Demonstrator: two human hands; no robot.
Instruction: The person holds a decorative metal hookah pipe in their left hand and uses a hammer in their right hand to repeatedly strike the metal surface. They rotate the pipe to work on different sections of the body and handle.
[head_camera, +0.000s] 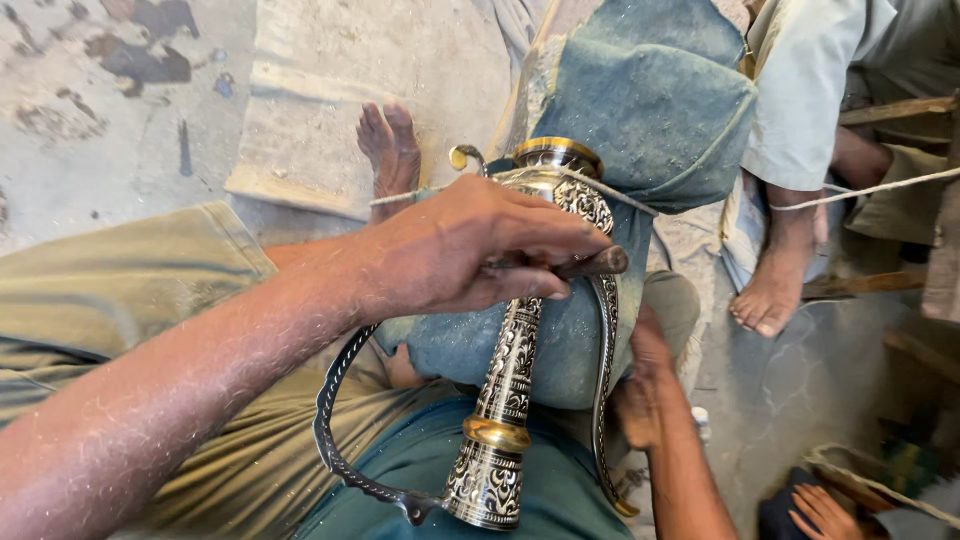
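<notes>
Head | left hand (455, 250) fingers (560, 235) grip tool (600, 262) across engraved ewer (510, 370)

Metal craft workshop: I sit on dusty stained concrete floor (90, 150), engraved brass ewer (510, 350) lapped, barefoot co-worker's foot (770, 290) at three o'clock.

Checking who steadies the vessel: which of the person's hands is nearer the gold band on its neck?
Right. The right hand rests low beside the engraved ewer, close to the gold band. The left hand grips a tool handle higher up, near the body.
</notes>
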